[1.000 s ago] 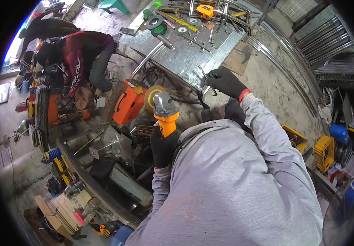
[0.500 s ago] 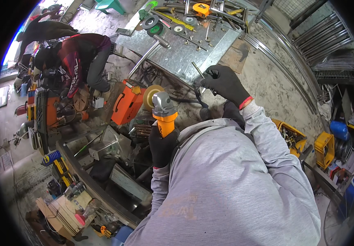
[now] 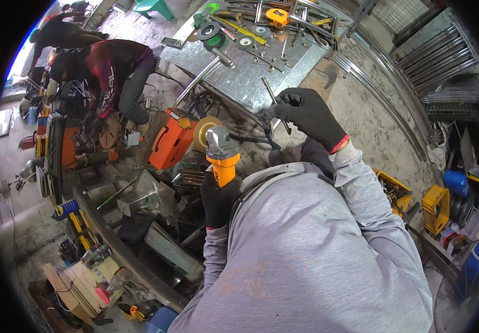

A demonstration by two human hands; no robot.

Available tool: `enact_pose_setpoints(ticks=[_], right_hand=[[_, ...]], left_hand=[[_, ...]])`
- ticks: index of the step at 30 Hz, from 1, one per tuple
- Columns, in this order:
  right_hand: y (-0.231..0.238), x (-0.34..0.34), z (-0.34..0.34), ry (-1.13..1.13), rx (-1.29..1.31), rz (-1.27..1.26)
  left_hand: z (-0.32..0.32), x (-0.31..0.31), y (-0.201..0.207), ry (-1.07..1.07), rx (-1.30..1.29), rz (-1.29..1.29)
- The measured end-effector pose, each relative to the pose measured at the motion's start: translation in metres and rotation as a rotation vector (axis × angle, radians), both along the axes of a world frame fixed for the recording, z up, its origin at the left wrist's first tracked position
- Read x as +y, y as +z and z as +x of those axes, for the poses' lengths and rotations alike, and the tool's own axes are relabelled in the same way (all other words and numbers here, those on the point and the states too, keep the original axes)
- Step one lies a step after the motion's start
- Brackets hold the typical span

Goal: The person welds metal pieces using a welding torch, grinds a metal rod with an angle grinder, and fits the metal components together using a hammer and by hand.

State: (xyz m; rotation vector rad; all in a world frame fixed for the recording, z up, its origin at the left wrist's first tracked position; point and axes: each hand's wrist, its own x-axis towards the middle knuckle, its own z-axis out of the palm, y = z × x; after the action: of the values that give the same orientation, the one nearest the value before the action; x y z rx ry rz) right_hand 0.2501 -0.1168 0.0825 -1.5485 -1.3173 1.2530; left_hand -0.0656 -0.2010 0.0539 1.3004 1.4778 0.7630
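Metal rod (image 3: 269,90), slim, shiny, pinched in fingers (image 3: 285,114) of right hand (image 3: 312,118) — and there, chunky orange angle grinder (image 3: 223,152), clenched in fingers of left hand (image 3: 218,203)!

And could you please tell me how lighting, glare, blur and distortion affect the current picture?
In the head view, glare whitens the metal table near its closest corner; bright light washes out the far upper left; the fisheye lens bends the long floor pipes and leaves black corners; the grinder and the right hand look fairly sharp.
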Motion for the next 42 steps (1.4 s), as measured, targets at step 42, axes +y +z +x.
enact_pose_setpoints(ticks=[42], right_hand=[[-0.147, 0.01, 0.001, 0.366, -0.189, -0.106]], left_hand=[[0.038, 0.003, -0.023, -0.343, 0.576, 0.185]])
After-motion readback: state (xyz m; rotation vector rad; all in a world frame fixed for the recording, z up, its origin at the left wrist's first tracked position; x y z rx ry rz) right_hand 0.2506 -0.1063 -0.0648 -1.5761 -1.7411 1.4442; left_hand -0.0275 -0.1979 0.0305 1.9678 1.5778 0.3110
